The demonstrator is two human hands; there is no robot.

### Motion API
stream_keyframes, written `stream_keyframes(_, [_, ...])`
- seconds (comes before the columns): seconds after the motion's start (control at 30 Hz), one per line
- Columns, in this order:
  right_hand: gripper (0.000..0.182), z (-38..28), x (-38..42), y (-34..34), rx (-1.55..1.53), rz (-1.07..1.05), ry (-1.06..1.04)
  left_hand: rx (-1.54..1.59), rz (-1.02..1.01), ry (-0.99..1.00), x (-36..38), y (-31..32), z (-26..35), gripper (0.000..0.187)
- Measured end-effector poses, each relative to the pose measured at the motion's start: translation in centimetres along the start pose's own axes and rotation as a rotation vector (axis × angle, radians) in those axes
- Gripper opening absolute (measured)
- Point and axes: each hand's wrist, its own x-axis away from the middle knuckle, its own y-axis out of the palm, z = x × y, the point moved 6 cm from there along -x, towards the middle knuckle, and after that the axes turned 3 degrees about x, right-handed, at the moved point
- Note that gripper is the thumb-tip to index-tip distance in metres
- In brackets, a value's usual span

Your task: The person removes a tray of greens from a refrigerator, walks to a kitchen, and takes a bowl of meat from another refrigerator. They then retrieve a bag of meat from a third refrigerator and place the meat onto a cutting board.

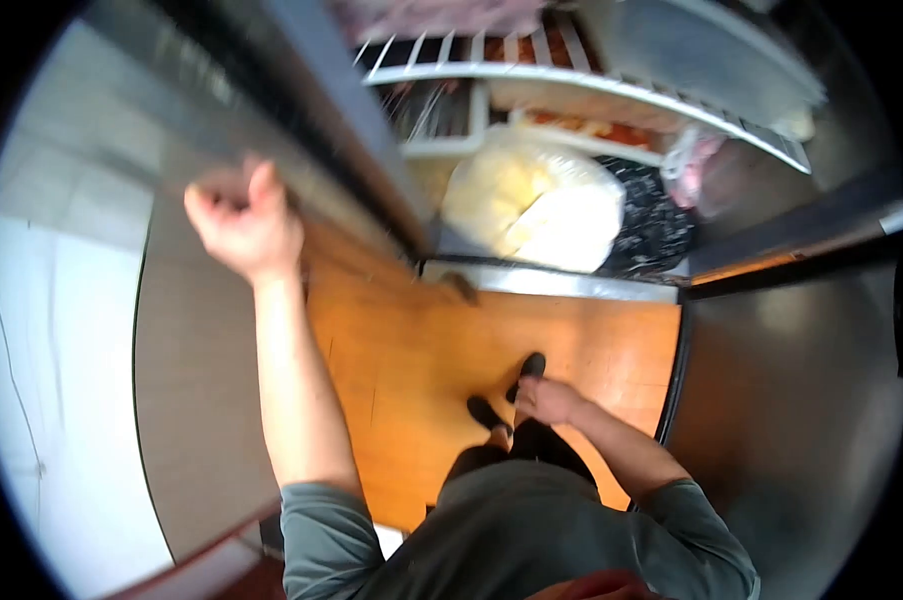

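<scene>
My left hand (pixel 251 225) is raised at the left, in front of the glossy metal door (pixel 356 110) of a fridge. Its thumb stands apart from the other fingers, which are bent and partly blurred, and nothing shows between them. Low over my dark shoes (pixel 487 414), my right hand (pixel 549 400) hangs loosely with its fingers stretched out, slightly smeared by motion. Ahead, the fridge stands open. On its floor lies a large clear bag (pixel 561 215) with pale yellow contents, beside a black patterned bag (pixel 653 220).
Above the bags, a white wire shelf (pixel 571 76) carries packed food. White trays (pixel 591 132) with reddish contents and a knotted pink bag (pixel 696 170) sit beneath it. A second metal door (pixel 781 370) swings out on the right. Orange flooring (pixel 401 360) runs up to the fridge sill.
</scene>
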Motion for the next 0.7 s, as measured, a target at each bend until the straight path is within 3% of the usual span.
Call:
stream_keyframes(0.07, [0.055, 2.4, 2.0, 2.1, 0.002, -0.029, 0.065, 0.094, 0.024, -0.019, 0.1, 0.3, 0.2, 0.042])
stream_keyframes(0.13, [0.057, 3.9, 4.5, 2.9, 0.053, -0.187, 0.162, -0.043, 0.023, 0.026, 0.1, 0.3, 1.0, 0.046])
stream_keyframes(0.2, [0.059, 8.4, 5.2, 6.5, 0.026, -0.199, 0.248, -0.131, 0.02, 0.105, -0.1, 0.3, 1.6, 0.049])
stream_keyframes(0.33, [0.058, 18.0, 5.7, 11.2, -0.136, -0.023, 0.536, -0.128, -0.009, 0.081, 0.0, 0.4, 1.7, 0.05])
stream_keyframes(0.4, [0.056, 18.5, 7.5, 9.1, -0.25, 0.06, 0.648, -0.151, 0.001, 0.077, 0.0, 0.5, 2.2, 0.049])
stream_keyframes(0.43, [0.054, 19.3, 6.7, 8.7, -0.212, 0.149, 0.591, -0.155, -0.005, 0.056, 0.0, 0.5, 2.3, 0.049])
stream_keyframes(0.5, [0.047, 16.1, 8.4, 0.5, -0.381, 0.617, 0.508, -0.144, -0.017, 0.088, -0.1, 0.7, 2.2, 0.048])
stream_keyframes(0.53, [0.039, 14.9, 9.4, -4.0, -0.421, 0.961, 0.452, -0.135, -0.015, 0.071, -0.1, 0.7, 2.3, 0.048])
stream_keyframes(0.6, [0.023, 11.6, 12.9, -14.7, -0.405, 1.474, 0.207, -0.21, -0.019, 0.018, 0.1, 0.9, 3.3, 0.045])
stream_keyframes(0.63, [0.021, 7.9, 16.9, -20.8, -0.305, 1.694, 0.093, -0.238, -0.012, 0.012, 0.1, 1.2, 3.9, 0.044])
stream_keyframes(0.7, [0.028, 5.4, 21.8, -28.9, -0.443, 1.915, -0.073, -0.301, -0.025, 0.021, 0.0, 1.1, 4.1, 0.041])
